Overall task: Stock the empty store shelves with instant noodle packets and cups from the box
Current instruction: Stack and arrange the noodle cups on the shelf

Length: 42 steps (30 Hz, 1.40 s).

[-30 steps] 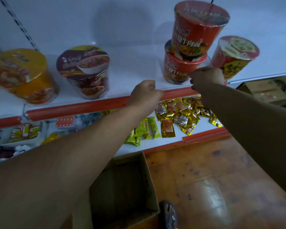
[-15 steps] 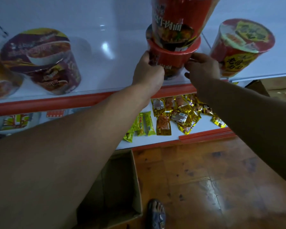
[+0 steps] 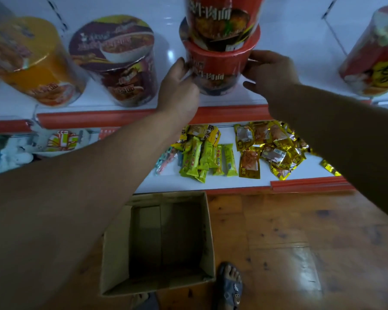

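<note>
Two red noodle cups stand stacked on the white upper shelf (image 3: pixel 278 41). My left hand (image 3: pixel 177 86) and my right hand (image 3: pixel 269 72) grip the lower red cup (image 3: pixel 220 68) from either side, fingers curled round it. The upper red cup (image 3: pixel 222 19) rests on its lid, its top cut off by the frame. A purple cup (image 3: pixel 119 61) and an orange cup (image 3: pixel 31 61) stand to the left, another red cup (image 3: pixel 374 57) at the far right. The cardboard box (image 3: pixel 208 242) sits open on the floor below, with nothing visible inside.
The lower shelf (image 3: pixel 233 182) holds green snack bars (image 3: pixel 206 157) and gold foil packets (image 3: pixel 271 148). Red price strips (image 3: pixel 99 117) edge both shelves. My sandalled foot (image 3: pixel 230 285) stands beside the box on the wooden floor (image 3: pixel 300 242).
My hands rose from the shelf edge to the stacked red cups and closed on the lower one. The view has dropped, bringing the whole box into sight.
</note>
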Tool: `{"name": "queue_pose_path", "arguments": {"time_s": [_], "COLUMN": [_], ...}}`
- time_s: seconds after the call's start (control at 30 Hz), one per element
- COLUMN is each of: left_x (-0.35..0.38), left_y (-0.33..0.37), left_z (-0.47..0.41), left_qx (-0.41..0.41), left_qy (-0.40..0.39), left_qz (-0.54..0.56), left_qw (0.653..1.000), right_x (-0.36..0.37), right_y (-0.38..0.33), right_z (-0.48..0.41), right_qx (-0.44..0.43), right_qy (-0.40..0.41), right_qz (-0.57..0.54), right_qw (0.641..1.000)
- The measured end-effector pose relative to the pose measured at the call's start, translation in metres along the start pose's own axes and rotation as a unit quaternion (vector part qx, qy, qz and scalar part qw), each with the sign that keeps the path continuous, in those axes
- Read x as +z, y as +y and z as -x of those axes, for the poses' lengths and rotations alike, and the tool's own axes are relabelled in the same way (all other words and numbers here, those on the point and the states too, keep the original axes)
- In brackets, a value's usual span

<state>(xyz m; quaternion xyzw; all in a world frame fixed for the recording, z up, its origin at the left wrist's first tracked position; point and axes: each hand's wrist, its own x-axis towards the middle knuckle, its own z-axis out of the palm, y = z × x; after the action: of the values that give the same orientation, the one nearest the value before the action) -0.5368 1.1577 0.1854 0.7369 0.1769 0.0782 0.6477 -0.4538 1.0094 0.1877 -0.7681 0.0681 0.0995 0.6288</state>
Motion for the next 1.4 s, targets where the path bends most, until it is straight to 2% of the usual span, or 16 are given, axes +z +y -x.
{"name": "queue_pose_path", "arguments": {"time_s": [0.13,0.23,0.53,0.67,0.83,0.97,1.07,1.23,1.4], "left_x": [-0.012,-0.012,-0.009,-0.009,-0.014,-0.019,-0.017,-0.02,-0.023], "left_y": [-0.004,-0.007,-0.021,-0.013,0.004,0.02,0.03,0.035,0.037], "left_z": [0.001,0.001,0.009,0.013,0.023,0.02,0.013,0.016,0.012], "left_qx": [-0.016,0.004,0.008,-0.005,0.035,0.089,0.095,0.1,0.068], "left_qy": [-0.007,-0.009,-0.027,-0.006,0.054,0.032,-0.001,0.01,0.002], "left_qz": [-0.021,-0.03,-0.011,-0.022,-0.02,-0.044,-0.042,-0.076,-0.081], "left_qw": [1.0,0.999,1.0,1.0,0.998,0.995,0.995,0.992,0.994], "right_x": [0.01,0.014,0.016,0.016,0.007,0.004,0.007,0.01,0.013], "right_y": [0.002,0.003,0.0,-0.003,-0.017,-0.034,-0.045,-0.048,-0.05], "right_z": [0.007,0.011,0.019,0.021,0.023,0.037,0.05,0.06,0.051], "right_qx": [-0.008,-0.009,0.003,0.006,-0.025,-0.071,-0.096,-0.104,-0.107], "right_qy": [0.004,0.004,-0.019,-0.031,0.041,0.085,0.059,0.02,0.002], "right_qz": [0.005,0.014,0.01,0.026,0.056,0.07,0.083,0.115,0.119], "right_qw": [1.0,1.0,1.0,0.999,0.997,0.991,0.99,0.988,0.987]}}
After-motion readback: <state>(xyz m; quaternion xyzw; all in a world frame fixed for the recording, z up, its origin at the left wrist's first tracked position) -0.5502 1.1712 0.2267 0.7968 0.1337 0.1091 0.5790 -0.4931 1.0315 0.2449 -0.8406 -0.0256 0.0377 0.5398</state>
